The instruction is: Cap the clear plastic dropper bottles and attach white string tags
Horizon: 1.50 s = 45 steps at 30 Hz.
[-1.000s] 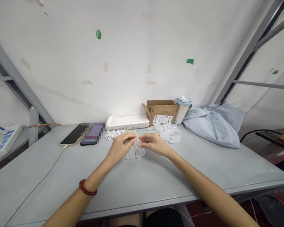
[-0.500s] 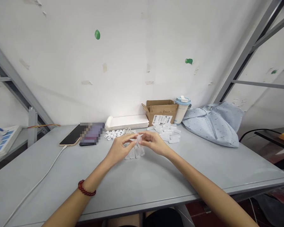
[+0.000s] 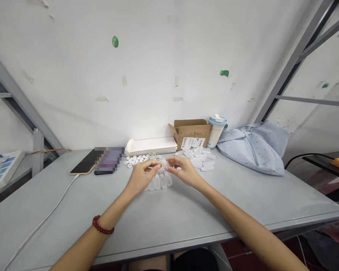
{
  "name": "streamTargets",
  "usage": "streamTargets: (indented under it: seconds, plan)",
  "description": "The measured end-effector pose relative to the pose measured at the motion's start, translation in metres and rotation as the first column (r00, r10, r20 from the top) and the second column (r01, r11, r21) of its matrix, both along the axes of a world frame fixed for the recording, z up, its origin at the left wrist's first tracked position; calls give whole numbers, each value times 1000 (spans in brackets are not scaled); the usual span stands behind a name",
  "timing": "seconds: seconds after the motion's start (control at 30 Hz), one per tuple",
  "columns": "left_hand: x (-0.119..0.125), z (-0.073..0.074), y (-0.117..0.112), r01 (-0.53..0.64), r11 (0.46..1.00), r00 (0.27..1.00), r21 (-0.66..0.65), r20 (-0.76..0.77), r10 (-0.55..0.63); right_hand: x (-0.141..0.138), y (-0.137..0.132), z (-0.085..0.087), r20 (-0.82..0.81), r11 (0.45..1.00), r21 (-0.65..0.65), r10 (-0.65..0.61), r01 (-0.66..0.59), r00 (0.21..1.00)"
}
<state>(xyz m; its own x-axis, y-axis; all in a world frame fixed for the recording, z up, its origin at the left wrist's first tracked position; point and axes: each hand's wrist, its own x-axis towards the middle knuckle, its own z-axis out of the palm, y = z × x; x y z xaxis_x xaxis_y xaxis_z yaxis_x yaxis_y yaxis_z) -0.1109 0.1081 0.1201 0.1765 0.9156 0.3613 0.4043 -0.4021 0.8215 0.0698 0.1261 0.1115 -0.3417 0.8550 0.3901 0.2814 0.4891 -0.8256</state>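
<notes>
My left hand [image 3: 141, 176] and my right hand [image 3: 184, 171] meet above the middle of the desk. The right fingers pinch a small translucent plastic case [image 3: 164, 163]. My left thumb and forefinger are pressed together at its left side; what they grip is too small to make out. Just below the hands, several similar translucent cases [image 3: 157, 183] lie side by side in a row. White cords [image 3: 151, 156] lie behind the left fingers, next to a cluster of small white caps [image 3: 133, 161]. More clear cases [image 3: 201, 157] are heaped beyond my right hand.
Behind the parts are a stack of white envelopes [image 3: 151, 146], an open cardboard box [image 3: 193, 131] and a lidded cup [image 3: 215, 133]. A pale blue cloth bag [image 3: 251, 150] lies right. Two phones, one black-screened [image 3: 84, 162] with a white cable [image 3: 48, 214], lie left.
My left fingertips have drawn slightly down and left from the upper end of the held case. The right hand has stayed almost in place, still pinching it.
</notes>
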Motion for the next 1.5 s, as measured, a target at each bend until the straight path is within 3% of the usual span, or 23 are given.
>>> streamTargets:
  seconds: [0.07, 0.2, 0.37, 0.57, 0.73, 0.83, 0.93, 1.03, 1.1, 1.27, 1.5]
  plan:
    - [0, -1, 1, -2, 1000, 1000, -18, 2, 2, -1, -1, -3, 72, 984, 172, -55, 42, 996]
    - [0, -3, 1, 43, 998, 999, -43, 7, -43, -5, -6, -8, 192, 886, 463, -135, 32, 972]
    - [1, 0, 0, 79, 995, 997, -57, 19, -78, -8, -10, -12, 248, 825, 565, -201, 27, 948]
    - [1, 5, -1, 155, 986, 988, -69, 36, -153, -8, -9, -14, 235, 887, 462, -132, 9, 963]
    - [1, 0, 2, 149, 988, 989, -46, 10, -149, -7, -11, -9, 210, 929, 370, -68, -15, 975]
    - [2, -6, 3, 16, 999, 999, 29, -52, -14, -8, -10, -9, 147, 948, 315, -89, 39, 985]
    - [4, -11, 0, -131, 950, 972, 283, -150, 179, -8, -8, -8, 84, 973, 210, -117, 97, 990]
    - [7, -11, -4, -50, 856, 949, 515, -242, 201, -8, -7, -7, 10, 988, 83, -134, 133, 991]
    - [9, -12, -7, 55, 830, 937, 555, -316, 149, -8, -7, -5, -33, 989, 0, -146, 146, 989]
    - [14, -19, -5, 125, 844, 915, 522, -390, 106, -8, -7, -2, -65, 981, -98, -175, 168, 982]
    - [20, -25, -2, 106, 838, 901, 535, -409, 147, -7, -1, -4, 56, 971, -50, -229, 232, 972]
